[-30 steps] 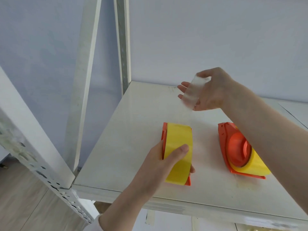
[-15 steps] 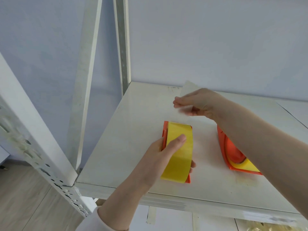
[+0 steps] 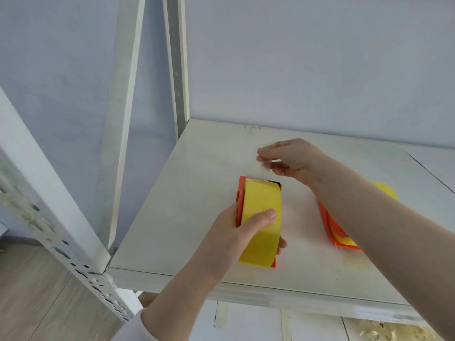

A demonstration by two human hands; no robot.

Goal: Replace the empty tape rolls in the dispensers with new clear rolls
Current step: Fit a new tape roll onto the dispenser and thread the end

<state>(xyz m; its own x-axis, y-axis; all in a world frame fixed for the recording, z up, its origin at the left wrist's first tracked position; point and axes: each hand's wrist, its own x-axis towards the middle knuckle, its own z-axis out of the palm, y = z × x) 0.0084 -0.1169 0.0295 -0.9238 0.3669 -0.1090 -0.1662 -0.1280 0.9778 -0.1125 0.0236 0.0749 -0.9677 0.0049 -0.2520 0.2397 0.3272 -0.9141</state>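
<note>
Head view. A white metal shelf board carries two tape dispensers. The nearer one, an orange plastic tape dispenser with a curved yellow cover, is close to the front edge, about midway along it. Whether it rests on the board or is held just above it cannot be told. The left hand grips it from the left side, thumb curled over the yellow cover and fingertips showing beneath on the right side. The right hand, nearer the back edge, pinches between thumb and forefinger the free end of a strip of clear tape, which rises from the dispenser's far end. A second orange-and-yellow dispenser lies toward the right edge, largely hidden by the right forearm.

Step in hand, as judged: drawing the leading end of the new clear roll out through the dispenser's mouth. To do it well, the left hand should brace the body firmly while the right pulls the strip straight along the dispenser's length, flat and taut. A sideways pull risks folding the film onto itself or letting it cling to the fingers.

Orientation: the dispenser stands on edge, yellow cover uppermost. Its long axis runs from the front edge toward the back edge, and the tape-exit end points at the back edge
</note>
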